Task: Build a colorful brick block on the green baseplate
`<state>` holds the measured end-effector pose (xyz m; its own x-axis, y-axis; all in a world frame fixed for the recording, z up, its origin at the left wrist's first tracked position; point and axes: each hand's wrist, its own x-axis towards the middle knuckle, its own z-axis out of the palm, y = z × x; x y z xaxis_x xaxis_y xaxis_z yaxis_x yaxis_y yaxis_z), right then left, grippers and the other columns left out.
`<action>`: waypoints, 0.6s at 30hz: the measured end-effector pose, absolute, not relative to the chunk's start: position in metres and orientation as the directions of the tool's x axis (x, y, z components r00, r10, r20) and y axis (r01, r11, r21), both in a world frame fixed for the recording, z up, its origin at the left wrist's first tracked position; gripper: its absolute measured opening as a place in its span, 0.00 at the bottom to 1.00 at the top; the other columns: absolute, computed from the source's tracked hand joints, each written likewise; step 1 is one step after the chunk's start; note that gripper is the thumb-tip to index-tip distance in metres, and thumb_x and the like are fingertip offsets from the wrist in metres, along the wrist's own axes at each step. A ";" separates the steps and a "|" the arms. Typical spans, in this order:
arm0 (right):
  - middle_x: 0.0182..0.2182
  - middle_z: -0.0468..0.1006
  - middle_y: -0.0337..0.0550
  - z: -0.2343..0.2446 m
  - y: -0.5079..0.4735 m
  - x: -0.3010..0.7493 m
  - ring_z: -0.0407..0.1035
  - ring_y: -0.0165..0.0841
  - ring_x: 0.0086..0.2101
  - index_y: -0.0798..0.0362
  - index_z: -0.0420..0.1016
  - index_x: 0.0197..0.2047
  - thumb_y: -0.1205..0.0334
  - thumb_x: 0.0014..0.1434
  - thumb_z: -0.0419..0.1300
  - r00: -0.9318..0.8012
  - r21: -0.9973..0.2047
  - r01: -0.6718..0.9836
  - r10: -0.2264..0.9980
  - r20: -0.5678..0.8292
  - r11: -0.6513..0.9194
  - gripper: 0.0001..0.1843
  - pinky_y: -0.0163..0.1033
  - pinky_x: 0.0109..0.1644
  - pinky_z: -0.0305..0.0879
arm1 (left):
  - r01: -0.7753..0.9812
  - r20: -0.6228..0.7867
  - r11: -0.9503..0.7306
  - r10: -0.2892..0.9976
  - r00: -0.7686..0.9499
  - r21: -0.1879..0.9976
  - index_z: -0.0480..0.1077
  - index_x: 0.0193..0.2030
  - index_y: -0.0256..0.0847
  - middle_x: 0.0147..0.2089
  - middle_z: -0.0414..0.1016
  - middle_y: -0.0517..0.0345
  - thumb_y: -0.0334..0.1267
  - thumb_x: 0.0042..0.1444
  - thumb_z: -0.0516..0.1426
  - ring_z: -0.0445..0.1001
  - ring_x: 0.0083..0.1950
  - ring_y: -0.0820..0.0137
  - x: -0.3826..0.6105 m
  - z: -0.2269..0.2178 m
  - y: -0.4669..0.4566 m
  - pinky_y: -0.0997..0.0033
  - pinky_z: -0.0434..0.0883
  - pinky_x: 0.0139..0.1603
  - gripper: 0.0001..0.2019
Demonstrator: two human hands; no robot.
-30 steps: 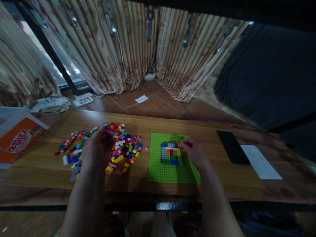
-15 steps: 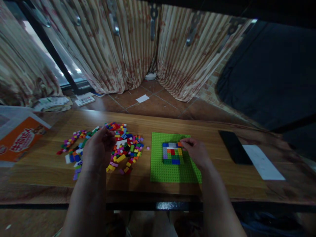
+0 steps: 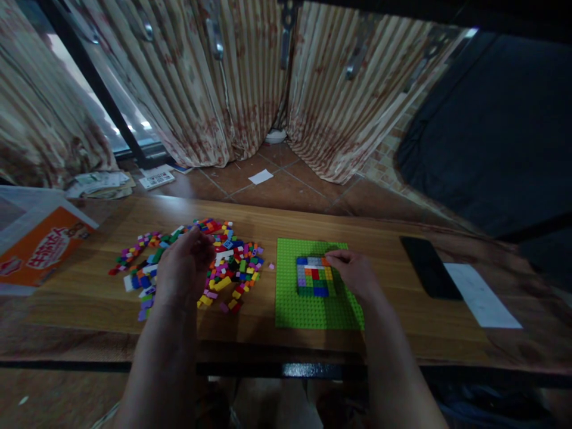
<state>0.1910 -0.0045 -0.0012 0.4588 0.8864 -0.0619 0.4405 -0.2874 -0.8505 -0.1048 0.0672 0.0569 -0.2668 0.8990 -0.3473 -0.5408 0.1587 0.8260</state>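
Note:
A bright green studded baseplate lies on the wooden table. On it sits a square block of toy bricks in blue, grey, white, red, yellow, green and purple. My right hand reaches in from the right, thumb and forefinger closed on an orange brick at the block's far right corner. My left hand hovers over a loose pile of colourful bricks, fingers curled inward. Whatever those fingers may hold is hidden.
To the left stands a plastic box with an orange label. A black flat object and a white sheet lie to the right. One pink brick rests between pile and baseplate. Dark bar along the table's front edge.
The whole view has shifted slightly. My right fingers and the orange brick sit a little further in over the block's corner. My left hand keeps its curled pose above the pile.

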 end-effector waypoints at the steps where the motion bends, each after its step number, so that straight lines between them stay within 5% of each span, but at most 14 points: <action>1: 0.29 0.83 0.43 -0.002 -0.004 0.192 0.76 0.38 0.33 0.52 0.82 0.29 0.57 0.48 0.62 0.460 -0.852 0.439 0.886 -0.060 -0.285 0.09 0.43 0.41 0.69 | -0.539 -0.344 0.158 0.901 -0.264 0.827 0.68 0.20 0.35 0.20 0.70 0.60 0.32 0.54 0.57 0.67 0.20 0.79 -0.104 0.057 0.067 0.84 0.66 0.19 0.12; 12: 0.28 0.83 0.43 -0.003 -0.003 0.192 0.76 0.38 0.32 0.51 0.81 0.28 0.57 0.48 0.63 0.463 -0.805 0.523 0.886 -0.008 -0.281 0.08 0.43 0.40 0.69 | -0.473 -0.288 0.153 0.930 -0.227 0.867 0.68 0.23 0.36 0.22 0.70 0.61 0.37 0.49 0.60 0.68 0.21 0.79 -0.100 0.049 0.064 0.83 0.64 0.20 0.09; 18: 0.28 0.82 0.44 -0.005 -0.008 0.194 0.74 0.36 0.31 0.52 0.82 0.29 0.55 0.46 0.65 0.462 -0.875 0.410 0.885 -0.046 -0.260 0.10 0.40 0.38 0.68 | -0.447 -0.285 0.159 0.930 -0.231 0.881 0.68 0.22 0.35 0.22 0.70 0.60 0.37 0.48 0.60 0.67 0.21 0.78 -0.101 0.050 0.062 0.81 0.64 0.21 0.09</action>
